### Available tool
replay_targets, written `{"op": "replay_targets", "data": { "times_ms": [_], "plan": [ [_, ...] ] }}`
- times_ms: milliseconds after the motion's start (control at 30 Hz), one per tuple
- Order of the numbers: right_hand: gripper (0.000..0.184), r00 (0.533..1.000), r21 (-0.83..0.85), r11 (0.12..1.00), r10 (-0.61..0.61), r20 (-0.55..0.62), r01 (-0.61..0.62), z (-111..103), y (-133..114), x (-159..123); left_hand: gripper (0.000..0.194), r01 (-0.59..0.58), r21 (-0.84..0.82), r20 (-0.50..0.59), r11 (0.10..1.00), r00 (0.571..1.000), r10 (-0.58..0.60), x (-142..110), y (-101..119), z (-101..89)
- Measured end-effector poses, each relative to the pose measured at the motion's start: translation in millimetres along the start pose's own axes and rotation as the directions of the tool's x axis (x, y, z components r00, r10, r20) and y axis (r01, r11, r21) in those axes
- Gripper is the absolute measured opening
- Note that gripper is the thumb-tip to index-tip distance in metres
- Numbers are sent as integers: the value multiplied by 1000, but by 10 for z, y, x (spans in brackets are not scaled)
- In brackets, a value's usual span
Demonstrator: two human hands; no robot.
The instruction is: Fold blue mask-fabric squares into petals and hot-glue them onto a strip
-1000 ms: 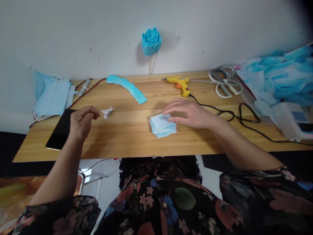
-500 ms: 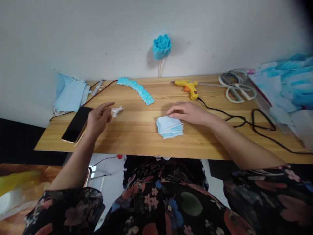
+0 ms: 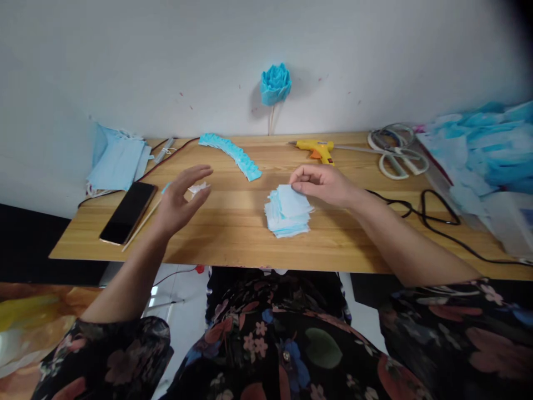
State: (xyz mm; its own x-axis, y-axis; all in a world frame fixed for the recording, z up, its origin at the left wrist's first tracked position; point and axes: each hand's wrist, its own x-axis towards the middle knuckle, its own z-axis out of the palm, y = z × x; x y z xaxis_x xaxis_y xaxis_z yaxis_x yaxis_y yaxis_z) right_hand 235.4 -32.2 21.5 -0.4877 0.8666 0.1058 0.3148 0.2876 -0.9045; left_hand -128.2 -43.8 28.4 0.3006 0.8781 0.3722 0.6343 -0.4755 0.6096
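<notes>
My right hand pinches the top edge of a pale blue fabric square. That square is tilted up over a stack of similar squares on the table. My left hand hovers open, thumb and fingers spread, with nothing between them. Just behind its fingers lies a small crumpled white scrap. A thin wooden stick rests beside my left wrist, its far end partly hidden by the hand. Beyond both hands lies a curved strip of folded blue pieces.
A black phone and a pile of blue face masks are at the left. A yellow glue gun, scissors and a black cable lie right. A blue fabric flower stands against the wall; blue pieces fill a container.
My right hand has taken hold of the top square and lifted its edge. My left hand has opened from a curled pose and moved slightly right.
</notes>
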Motion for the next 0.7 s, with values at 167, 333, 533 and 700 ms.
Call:
{"op": "replay_targets", "data": {
  "times_ms": [167, 333, 533, 700],
  "plan": [
    [28, 1000, 66, 998, 23, 3, -23, 99, -1, 54, 42, 33, -267, 242, 963, 970, 34, 156, 429, 296],
    [30, 992, 107, 990, 102, -71, -94, 155, 57, 64, 49, 65, -437, 391, 897, 912, 124, 384, 559, 630],
    [29, 981, 145, 983, 132, -140, -111, 197, 214, 67, 42, 140, -459, 431, 877, 898, 83, 682, 492, 1035],
    [34, 989, 87, 994, 81, -126, -70, 180, 249, 35, 37, 171, -524, 375, 834, 926, 45, 642, 384, 1228]
  ]
}}
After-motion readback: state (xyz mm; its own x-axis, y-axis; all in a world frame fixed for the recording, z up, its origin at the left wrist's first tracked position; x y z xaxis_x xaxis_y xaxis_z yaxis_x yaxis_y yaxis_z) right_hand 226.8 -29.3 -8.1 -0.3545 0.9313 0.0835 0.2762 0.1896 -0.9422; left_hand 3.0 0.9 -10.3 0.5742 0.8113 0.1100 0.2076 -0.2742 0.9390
